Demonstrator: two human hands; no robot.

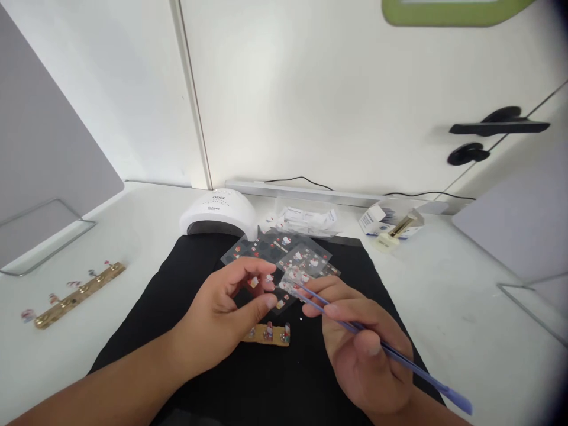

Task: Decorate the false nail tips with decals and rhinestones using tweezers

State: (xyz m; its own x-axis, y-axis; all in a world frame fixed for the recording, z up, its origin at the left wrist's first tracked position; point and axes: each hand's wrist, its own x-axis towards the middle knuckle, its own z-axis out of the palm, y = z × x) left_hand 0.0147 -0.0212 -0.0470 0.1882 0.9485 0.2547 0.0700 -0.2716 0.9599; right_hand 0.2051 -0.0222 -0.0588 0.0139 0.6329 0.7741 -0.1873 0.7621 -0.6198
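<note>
My right hand [368, 343] grips purple tweezers [399, 357], their tips pointing up and left. A small clear piece with red and white prints [295, 278] is at the tweezer tips and my fingers; whether fingers or tips hold it, I cannot tell. My left hand [226, 307] is curved, thumb and fingers apart with nothing visible between them. Behind both hands, transparent sticker sheets [306, 260] with small red, white and yellow figures overlap on a black cloth [146, 319]. Below my left hand lies a wooden strip [278, 337] carrying decorated nail tips, partly hidden by the hand.
A white nail lamp [218, 213] stands at the back left of the cloth. Another wooden strip [80, 296] with several nail tips lies on the white table [146, 219]. White packets [308, 220], a small box [373, 219] and a gold-capped bottle [393, 236] are behind.
</note>
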